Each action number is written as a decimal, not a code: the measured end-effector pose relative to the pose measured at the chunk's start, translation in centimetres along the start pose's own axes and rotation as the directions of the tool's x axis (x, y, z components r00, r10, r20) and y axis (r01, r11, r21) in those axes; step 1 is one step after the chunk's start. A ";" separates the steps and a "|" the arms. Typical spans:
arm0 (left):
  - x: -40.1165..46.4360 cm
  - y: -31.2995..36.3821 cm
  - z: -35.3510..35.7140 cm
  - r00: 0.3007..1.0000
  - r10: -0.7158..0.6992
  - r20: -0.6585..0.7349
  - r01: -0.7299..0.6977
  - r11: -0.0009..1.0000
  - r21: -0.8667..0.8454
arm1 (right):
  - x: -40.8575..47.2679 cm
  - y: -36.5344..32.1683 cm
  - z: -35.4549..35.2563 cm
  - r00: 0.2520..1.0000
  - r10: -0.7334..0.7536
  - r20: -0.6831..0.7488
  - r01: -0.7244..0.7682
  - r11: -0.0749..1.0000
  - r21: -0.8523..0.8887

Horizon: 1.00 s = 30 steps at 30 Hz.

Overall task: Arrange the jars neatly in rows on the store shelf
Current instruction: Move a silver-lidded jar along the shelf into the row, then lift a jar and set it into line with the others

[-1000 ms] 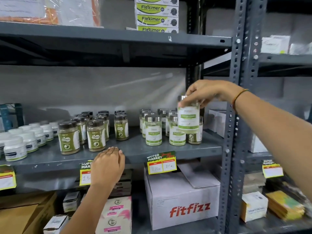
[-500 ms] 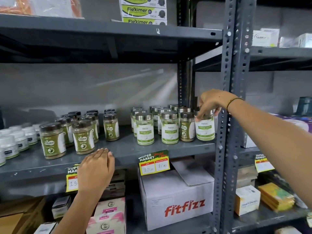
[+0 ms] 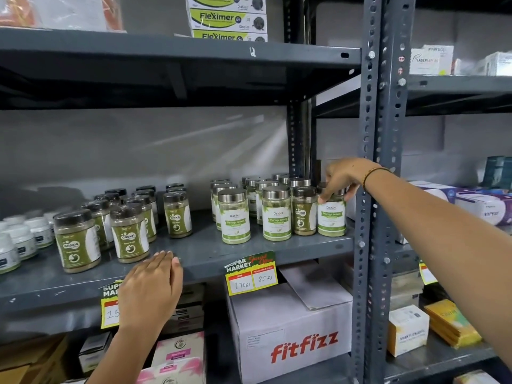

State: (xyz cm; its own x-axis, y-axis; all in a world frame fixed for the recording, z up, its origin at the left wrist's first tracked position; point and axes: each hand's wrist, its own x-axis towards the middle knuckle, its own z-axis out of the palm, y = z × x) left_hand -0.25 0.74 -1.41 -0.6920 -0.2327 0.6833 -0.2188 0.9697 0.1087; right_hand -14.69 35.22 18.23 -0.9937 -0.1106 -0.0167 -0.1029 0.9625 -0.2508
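Head view: right hand point(image 3: 342, 177) grips a jar point(image 3: 331, 216), hiding its lid; left hand point(image 3: 151, 289) open.

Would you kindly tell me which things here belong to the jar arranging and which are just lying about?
Job:
Moringa jar under right hand
silver-lidded jars
Gaska jars
shelf

Lying about:
fitfizz box
Fleximer boxes
price tag
white tubs

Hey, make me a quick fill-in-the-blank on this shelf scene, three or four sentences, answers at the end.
1. The right hand grips a Moringa Leaves jar by its ____ lid.
2. That jar stands at the ____ end of the front row.
3. The left hand rests on the shelf edge, holding ____.
4. The box below reads ____.

Answers: silver; right; nothing; fitfizz
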 end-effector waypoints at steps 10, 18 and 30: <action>0.0 0.2 -0.2 1.000 -0.010 0.006 0.010 1.000 0.010 | 0.0 -2.7 -1.3 0.980 -0.127 -0.152 0.075 0.949 -0.306; 0.1 0.2 -0.1 1.000 0.009 0.002 -0.009 1.000 0.029 | 1.7 -3.9 0.3 0.982 -0.180 0.066 0.191 0.941 -0.281; 0.2 0.1 0.1 0.999 0.032 -0.035 -0.030 0.998 0.058 | 0.9 -4.3 -1.2 0.955 -0.278 -0.105 0.244 0.935 -0.257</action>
State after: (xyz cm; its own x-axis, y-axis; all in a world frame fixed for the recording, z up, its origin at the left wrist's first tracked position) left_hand -0.51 0.80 -1.31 -0.6744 -0.1991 0.7111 -0.2377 0.9702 0.0462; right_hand -15.23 31.28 20.47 -0.9250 -0.3469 0.1548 -0.3496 0.9368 0.0103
